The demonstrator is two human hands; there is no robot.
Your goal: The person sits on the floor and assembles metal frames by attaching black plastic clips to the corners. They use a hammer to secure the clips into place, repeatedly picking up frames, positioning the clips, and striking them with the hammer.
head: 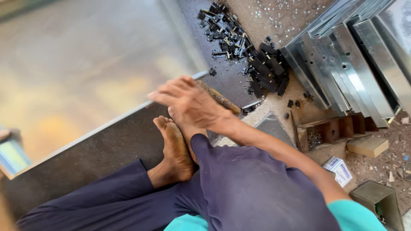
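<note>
Where screws fill it, tray (314, 137).

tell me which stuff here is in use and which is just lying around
In use: right hand, metal sheet, wooden-handled tool.
Lying about: black clips, metal channels, wood block, paper packet, green box.

A seated person's right hand (190, 105), fingers (165, 95) spread flat, hovers over the edge of a large metal sheet (85, 72) on the floor. A bare foot (175, 149) rests just beneath the hand. Small black parts (252, 55) lie heaped near stacked metal channels (355, 60), with a wooden block (367, 145) close by.
</note>
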